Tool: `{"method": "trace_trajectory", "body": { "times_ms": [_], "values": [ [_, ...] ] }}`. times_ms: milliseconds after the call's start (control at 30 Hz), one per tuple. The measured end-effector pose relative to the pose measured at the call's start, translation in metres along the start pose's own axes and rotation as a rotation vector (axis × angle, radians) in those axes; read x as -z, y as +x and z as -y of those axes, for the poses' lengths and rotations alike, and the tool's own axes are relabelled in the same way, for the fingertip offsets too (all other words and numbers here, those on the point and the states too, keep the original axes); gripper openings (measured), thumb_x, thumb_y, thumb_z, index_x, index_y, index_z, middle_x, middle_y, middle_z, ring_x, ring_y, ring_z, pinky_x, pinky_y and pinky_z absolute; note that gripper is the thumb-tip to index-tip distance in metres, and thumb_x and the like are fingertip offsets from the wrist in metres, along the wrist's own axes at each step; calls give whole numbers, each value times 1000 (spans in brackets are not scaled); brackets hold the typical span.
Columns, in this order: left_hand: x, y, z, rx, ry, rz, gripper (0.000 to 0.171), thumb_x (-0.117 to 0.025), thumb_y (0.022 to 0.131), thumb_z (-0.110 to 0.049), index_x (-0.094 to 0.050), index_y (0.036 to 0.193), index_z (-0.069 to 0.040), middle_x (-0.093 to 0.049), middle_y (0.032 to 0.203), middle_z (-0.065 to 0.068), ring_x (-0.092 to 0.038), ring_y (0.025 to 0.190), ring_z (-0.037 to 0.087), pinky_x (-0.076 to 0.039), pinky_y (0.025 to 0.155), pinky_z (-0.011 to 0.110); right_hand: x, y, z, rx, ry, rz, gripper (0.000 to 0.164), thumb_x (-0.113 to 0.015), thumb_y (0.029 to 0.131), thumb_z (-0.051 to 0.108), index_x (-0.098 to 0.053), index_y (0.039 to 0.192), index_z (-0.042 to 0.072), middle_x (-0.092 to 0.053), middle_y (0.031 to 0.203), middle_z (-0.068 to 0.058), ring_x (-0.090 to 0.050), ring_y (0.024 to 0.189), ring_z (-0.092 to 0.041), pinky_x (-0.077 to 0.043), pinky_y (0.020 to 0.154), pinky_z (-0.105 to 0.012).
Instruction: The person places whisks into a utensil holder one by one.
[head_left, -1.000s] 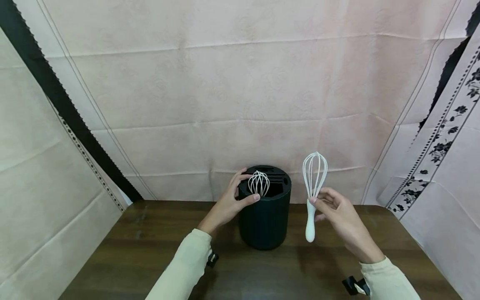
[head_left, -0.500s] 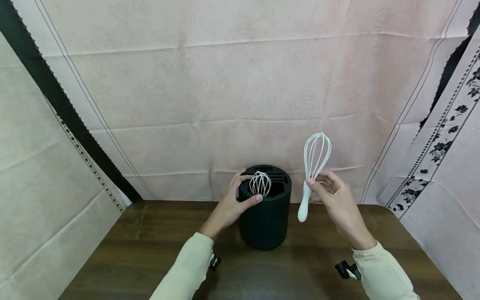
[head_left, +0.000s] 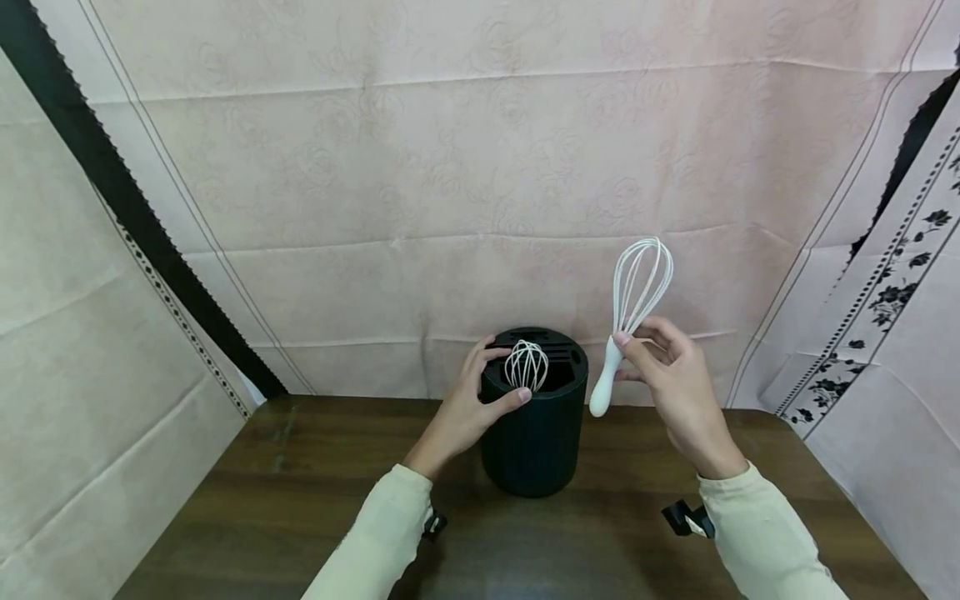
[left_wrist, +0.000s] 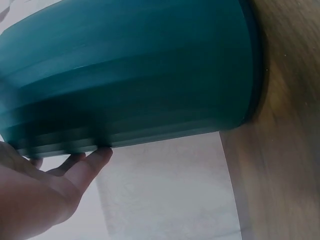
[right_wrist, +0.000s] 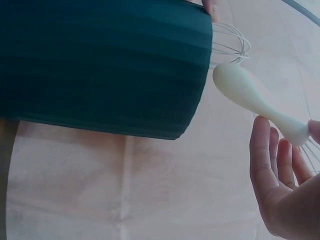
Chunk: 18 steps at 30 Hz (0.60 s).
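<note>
A dark green, round utensil holder [head_left: 534, 450] stands upright on the table, with slots and a larger opening in its top. My left hand [head_left: 467, 410] grips its upper left side, thumb at the near rim; the left wrist view shows fingertips [left_wrist: 102, 154] against its ribbed wall. The wire head of a whisk [head_left: 527, 365] sticks up from the opening; its handle is hidden inside. To the right of the holder and above the table, my right hand [head_left: 675, 390] pinches a second white whisk [head_left: 606, 379] near the handle's top. This one tilts, wires up, its handle end [right_wrist: 232, 82] close to the holder's rim.
The brown wooden table [head_left: 315, 500] reaches back to a pale hanging cloth [head_left: 420, 167]. More cloth hangs at the left and right sides, the right one with a dark flower border [head_left: 892, 300].
My right hand has lifted its whisk higher and slightly toward the holder, and the handle end has swung left. My left hand stays on the holder.
</note>
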<state>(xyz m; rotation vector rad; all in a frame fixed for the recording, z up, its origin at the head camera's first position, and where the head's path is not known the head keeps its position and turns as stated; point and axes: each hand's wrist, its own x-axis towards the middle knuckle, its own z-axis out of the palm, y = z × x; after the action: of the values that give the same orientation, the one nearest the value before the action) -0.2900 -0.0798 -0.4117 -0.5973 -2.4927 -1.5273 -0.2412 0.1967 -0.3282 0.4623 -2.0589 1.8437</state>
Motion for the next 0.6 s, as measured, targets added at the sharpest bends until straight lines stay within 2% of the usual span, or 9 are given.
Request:
{"method": "trace_trajectory", "body": {
  "times_ms": [233, 400, 600],
  "values": [
    [3, 4, 2, -14, -53, 32, 68, -74, 93, -60, -44, 151, -42, -14, 174, -14, -21, 159, 26, -24, 124, 65, -9, 10, 9, 36, 6, 3, 37, -69, 105, 24, -60, 130, -2, -65, 117, -10, -71, 101, -15, -63, 81, -32],
    [4, 6, 4, -38, -74, 42, 64, -75, 95, -54, -46, 150, -41, -14, 175, -10, -19, 159, 25, -23, 126, 61, -13, 14, 12, 46, 7, 4, 40, -67, 106, 21, -57, 135, -5, -65, 117, -12, -71, 102, -15, -63, 82, -33],
    [4, 6, 4, -48, -90, 49, 61, -76, 96, -46, -48, 150, -38, -15, 175, -9, -18, 159, 25, -23, 126, 62, -13, 18, 16, 62, 3, 20, 44, -66, 107, 18, -53, 142, -4, -65, 122, -12, -70, 105, -15, -63, 83, -33]
  ]
}}
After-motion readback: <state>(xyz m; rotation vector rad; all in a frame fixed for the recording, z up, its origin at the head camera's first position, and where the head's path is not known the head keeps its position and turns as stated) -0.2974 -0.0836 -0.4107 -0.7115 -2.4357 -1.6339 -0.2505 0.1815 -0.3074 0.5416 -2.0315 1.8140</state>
